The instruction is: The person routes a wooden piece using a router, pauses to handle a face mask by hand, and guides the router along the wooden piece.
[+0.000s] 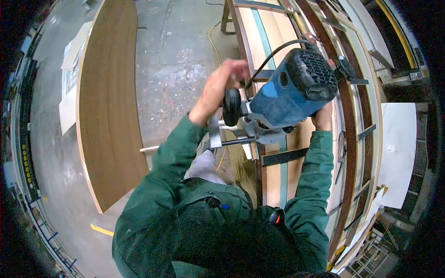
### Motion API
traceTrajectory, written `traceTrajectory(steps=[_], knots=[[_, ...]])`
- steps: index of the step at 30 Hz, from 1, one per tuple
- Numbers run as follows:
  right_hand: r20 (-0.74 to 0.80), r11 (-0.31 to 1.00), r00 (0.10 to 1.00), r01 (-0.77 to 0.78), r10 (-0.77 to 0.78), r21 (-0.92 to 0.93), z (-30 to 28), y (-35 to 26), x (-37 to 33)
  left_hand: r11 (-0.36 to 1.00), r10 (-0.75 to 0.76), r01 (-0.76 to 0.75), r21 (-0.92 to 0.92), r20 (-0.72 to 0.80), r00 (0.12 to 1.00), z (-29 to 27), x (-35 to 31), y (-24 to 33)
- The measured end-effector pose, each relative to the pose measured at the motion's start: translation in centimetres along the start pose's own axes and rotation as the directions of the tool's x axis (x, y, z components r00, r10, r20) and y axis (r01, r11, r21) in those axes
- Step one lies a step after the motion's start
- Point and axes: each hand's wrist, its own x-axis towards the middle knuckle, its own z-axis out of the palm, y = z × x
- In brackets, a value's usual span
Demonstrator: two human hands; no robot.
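Note:
A blue plunge router (285, 95) with a black vented top leans over the near edge of a long slatted wooden panel (273, 34). My left hand (218, 90) is beside its black side knob (232, 107). Its fingers, slightly blurred, stretch out past the knob near the black power cable (271, 53), and nothing shows in them. My right hand (323, 116) reaches in under the motor housing and holds the router from its far side. The housing hides those fingers. Metal guide rods (238, 141) stick out from the router base toward my body.
To the left stands a large brown board (109, 102). A yellow cord (212, 41) trails across the paint-spotted grey floor (174, 60). Dark crosspieces (285, 156) and dark rails (354, 162) run over the panel. A white sheet (397, 153) is at the right.

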Motion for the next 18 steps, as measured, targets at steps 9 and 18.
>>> traceTrajectory(steps=[9, 18], knots=[[-0.078, 0.996, 0.994, -0.068, 0.073, 0.066, 0.7, 0.3, -0.2, 0.997, -0.013, -0.028, 0.072, 0.515, 0.857, 0.4, 7.5, -3.0], [0.114, 0.998, 0.994, 0.006, 0.0, -0.058, 1.0, -0.1, 0.3, 0.995, 0.0, -0.037, 0.095, 0.363, 0.932, -1.3, 4.8, -8.1]])
